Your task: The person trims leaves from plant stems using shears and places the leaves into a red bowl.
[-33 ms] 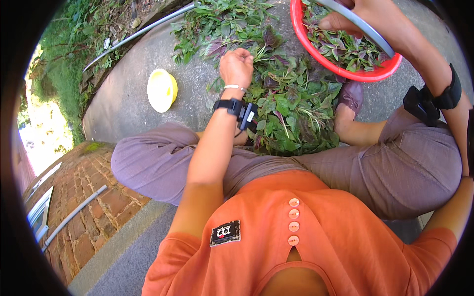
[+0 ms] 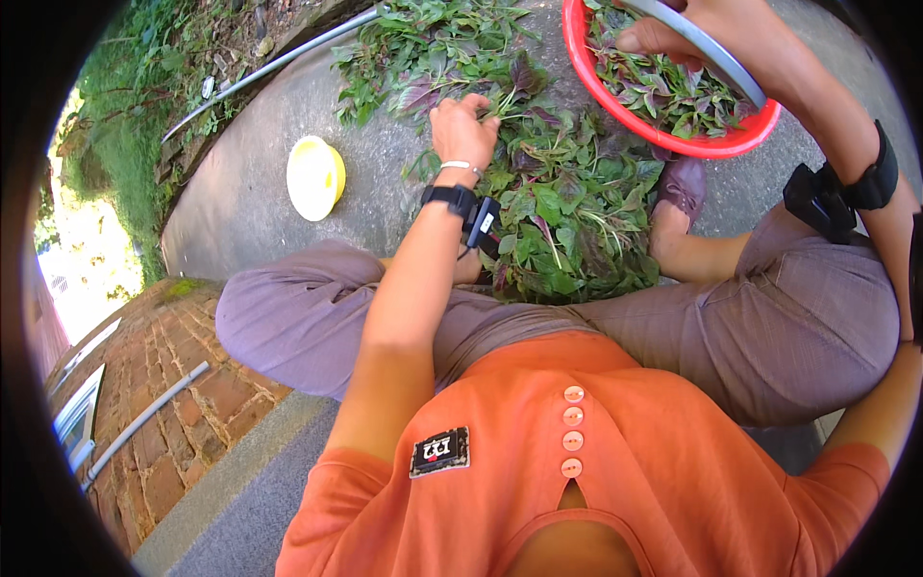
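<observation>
Currently reaching with left hand (image 2: 463,130) into leafy greens (image 2: 567,212) heaped on concrete ground (image 2: 245,188), fingers bent at heap's left edge (cannot tell whether pinching any stem). With hands well apart, reaching with right hand (image 2: 723,21) over rim of red basin (image 2: 711,148), above more greens (image 2: 663,93) inside; cannot tell whether gripping grey curved band (image 2: 736,73). With yellow bowl (image 2: 312,180) standing toward ground's left edge, near grey pipe (image 2: 274,64).
</observation>
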Demonstrator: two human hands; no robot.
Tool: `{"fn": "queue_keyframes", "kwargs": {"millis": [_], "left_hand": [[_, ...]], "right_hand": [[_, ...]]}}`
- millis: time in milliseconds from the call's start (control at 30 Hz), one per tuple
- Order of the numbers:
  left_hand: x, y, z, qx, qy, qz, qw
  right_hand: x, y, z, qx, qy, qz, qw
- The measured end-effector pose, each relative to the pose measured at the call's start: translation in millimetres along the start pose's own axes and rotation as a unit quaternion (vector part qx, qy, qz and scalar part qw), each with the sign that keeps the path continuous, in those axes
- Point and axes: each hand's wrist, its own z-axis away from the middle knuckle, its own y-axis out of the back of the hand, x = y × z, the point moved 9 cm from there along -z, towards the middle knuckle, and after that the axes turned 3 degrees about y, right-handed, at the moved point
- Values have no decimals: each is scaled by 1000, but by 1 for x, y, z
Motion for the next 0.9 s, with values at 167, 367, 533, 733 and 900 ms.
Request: {"fn": "queue_keyframes", "kwargs": {"millis": [167,367,533,733,900], "left_hand": [[5,-42,-26,32,-83,15,996],[-58,-1,-59,-129,-6,408,904],[-56,28,-54,-159,35,510,845],[-57,49,-52,-180,36,501,846],[-52,76,-50,-183,51,574,797]], "right_hand": [[-12,22,26,22,-78,-46,996],[-2,18,21,42,-114,-104,987],[-18,19,20,52,-68,-87,993],[-46,14,19,35,-48,-40,997],[-51,7,17,20,-58,-40,997]]}}
